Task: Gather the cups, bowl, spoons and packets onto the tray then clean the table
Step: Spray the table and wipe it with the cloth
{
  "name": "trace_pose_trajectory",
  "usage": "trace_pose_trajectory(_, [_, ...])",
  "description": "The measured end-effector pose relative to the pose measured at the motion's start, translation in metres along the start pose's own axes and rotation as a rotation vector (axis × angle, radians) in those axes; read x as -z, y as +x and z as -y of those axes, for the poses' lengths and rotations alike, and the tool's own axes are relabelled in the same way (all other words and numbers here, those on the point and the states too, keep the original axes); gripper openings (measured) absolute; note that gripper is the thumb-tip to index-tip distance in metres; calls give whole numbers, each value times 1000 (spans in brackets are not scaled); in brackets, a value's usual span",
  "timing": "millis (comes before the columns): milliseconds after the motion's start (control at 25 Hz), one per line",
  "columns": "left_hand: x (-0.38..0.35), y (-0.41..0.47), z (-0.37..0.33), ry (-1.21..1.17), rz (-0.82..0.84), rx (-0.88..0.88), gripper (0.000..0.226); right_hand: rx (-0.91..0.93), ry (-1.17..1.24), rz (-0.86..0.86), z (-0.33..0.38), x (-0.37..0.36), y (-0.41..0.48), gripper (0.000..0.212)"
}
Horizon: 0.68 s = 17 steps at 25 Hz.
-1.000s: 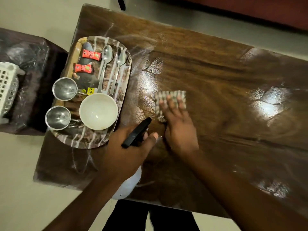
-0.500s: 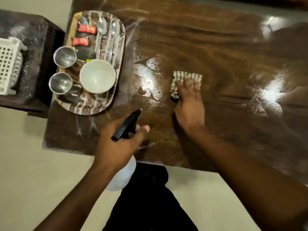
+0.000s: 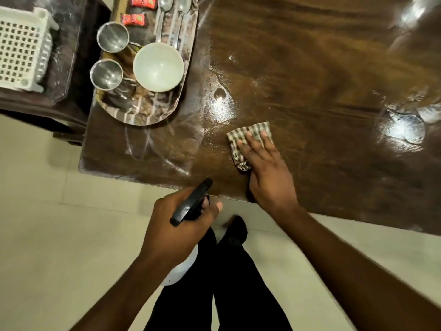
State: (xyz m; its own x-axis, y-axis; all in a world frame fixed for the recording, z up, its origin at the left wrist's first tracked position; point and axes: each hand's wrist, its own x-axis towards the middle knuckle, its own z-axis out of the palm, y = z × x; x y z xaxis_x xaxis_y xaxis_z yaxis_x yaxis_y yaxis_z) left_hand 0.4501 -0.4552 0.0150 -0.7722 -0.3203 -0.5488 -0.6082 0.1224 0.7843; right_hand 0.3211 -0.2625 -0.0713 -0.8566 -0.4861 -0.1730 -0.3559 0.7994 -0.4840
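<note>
Since half a second ago, left to right: no change to the white basket [image 3: 22,47] on the dark side table [image 3: 71,44]. Same place at the left end of the table [image 3: 322,68] for the tray [image 3: 143,115], though now cut off by the top of the view, its load unaltered. Drawn back from over the tabletop to just off the near edge, above the floor: the left hand [image 3: 176,231]. Pulled from mid-table toward the near edge: the cloth [image 3: 249,129] and the right hand [image 3: 268,174], now on the near side of the wet shiny patch [image 3: 222,105] rather than level with it.

On the tray: two steel cups [image 3: 112,37] [image 3: 106,74] upright along the left side, a white bowl [image 3: 158,67] just beside them on the right, two red packets [image 3: 143,1] [image 3: 133,19] at the far end, two spoons [image 3: 164,7] [image 3: 182,10] side by side right of the packets, handles toward the bowl.

At the left hand, fingers curled round the neck of a spray bottle [image 3: 191,204], black trigger head jutting forward past the knuckles, white body hanging below the palm; well apart from the tray.

At the right hand, fingers straight and close together, laid flat on the checked cloth, pressing it to the wood. Fingertips [image 3: 248,134] short of the cloth's far edge, with a strip of check showing beyond them and a bunched end poking out on the thumb side. Cloth well to the right of the tray, touching nothing on it.
</note>
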Motion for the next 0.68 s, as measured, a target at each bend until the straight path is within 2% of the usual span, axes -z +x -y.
trace_pose_trajectory(40, [0,-2,2,-1,-2,-4,22,-137,46,-60,19,-12,-6,73])
trace_pose_trajectory(80, [-1,-2,3,4,-15,-10,19,-181,66,-82,37,-26,-15,75])
trace_pose_trajectory(120, [-2,-2,4,9,-38,-18,17,-146,72,-64,50,-39,-25,74])
trace_pose_trajectory(240, [-1,0,1,10,-82,-67,17,168,21,107,49,-53,-67,66])
trace_pose_trajectory(320, [4,3,-3,20,-103,-98,23,233,-41,152,22,-43,-91,73])
trace_pose_trajectory(480, [15,9,-14,-20,-157,-139,27,3,-8,-2,-22,-23,-134,81])
trace_pose_trajectory(600, [21,15,-22,-55,-210,-222,23,-192,101,-196,-15,-23,-143,67])
trace_pose_trajectory(680, [24,20,-24,-50,-275,-295,29,-299,282,-313,-2,-22,-127,60])
